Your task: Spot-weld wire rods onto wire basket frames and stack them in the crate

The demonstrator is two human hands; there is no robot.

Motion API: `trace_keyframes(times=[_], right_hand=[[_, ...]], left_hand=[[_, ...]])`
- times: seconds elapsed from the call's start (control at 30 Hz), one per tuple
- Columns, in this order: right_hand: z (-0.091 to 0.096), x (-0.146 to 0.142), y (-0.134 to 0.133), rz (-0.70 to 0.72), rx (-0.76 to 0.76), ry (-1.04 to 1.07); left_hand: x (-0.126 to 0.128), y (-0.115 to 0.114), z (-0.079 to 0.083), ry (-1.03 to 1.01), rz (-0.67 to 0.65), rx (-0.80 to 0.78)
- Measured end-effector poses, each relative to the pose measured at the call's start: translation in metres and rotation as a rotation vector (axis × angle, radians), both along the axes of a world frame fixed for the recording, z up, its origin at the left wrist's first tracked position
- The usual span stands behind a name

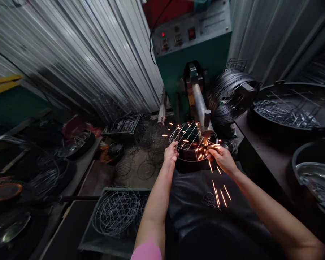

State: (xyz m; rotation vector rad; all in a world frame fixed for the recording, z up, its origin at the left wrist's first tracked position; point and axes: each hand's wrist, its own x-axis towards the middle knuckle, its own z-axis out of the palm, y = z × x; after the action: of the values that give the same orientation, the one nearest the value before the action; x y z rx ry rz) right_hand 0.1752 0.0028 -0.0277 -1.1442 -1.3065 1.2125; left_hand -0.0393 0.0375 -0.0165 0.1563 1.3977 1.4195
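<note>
A round wire rack [189, 139] with crossing rods lies under the metal arm [202, 108] of a green welding machine [192, 47]. My left hand [170, 153] grips the rack's near left rim, fingers curled on the wire. My right hand [221, 156] pinches the rack's near right rim, close to the weld point. Orange sparks [218, 193] fly from the weld down over the dark cloth on my lap.
A coil of dark wire [227, 95] sits right of the machine. Large black pans [292, 108] with wire pieces stand on the right. A tray of finished wire racks [116, 213] lies at lower left. More racks and trays [124, 124] crowd the floor beside a corrugated wall.
</note>
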Motion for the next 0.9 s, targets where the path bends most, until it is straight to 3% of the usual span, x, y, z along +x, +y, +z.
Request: trace_keyframes(times=[0.13, 0.23, 0.37, 0.5, 0.6, 0.73, 0.83, 0.9], right_hand=[[-0.004, 0.013, -0.009, -0.109, -0.046, 0.112], [-0.021, 0.041, -0.017, -0.195, -0.116, 0.116], [-0.058, 0.089, -0.039, -0.188, -0.261, -0.086], [-0.091, 0.119, -0.069, -0.141, -0.306, -0.291], [-0.099, 0.125, -0.08, -0.129, -0.297, -0.326], [-0.101, 0.123, -0.074, -0.187, -0.271, -0.4], [-0.105, 0.12, -0.069, -0.31, -0.331, -0.376], [-0.104, 0.117, -0.067, -0.319, -0.402, -0.24]], left_hand=[[0.0, -0.001, -0.003, 0.016, -0.014, 0.037], [0.001, -0.002, -0.003, 0.023, -0.014, 0.03], [0.002, -0.005, -0.003, 0.015, -0.003, 0.016], [-0.002, -0.009, -0.003, -0.004, -0.059, -0.007], [-0.01, -0.008, 0.001, -0.044, -0.18, -0.088], [-0.02, -0.002, 0.008, -0.064, -0.305, -0.189], [-0.02, -0.002, 0.009, -0.088, -0.293, -0.17], [-0.017, -0.007, 0.007, -0.105, -0.231, -0.122]])
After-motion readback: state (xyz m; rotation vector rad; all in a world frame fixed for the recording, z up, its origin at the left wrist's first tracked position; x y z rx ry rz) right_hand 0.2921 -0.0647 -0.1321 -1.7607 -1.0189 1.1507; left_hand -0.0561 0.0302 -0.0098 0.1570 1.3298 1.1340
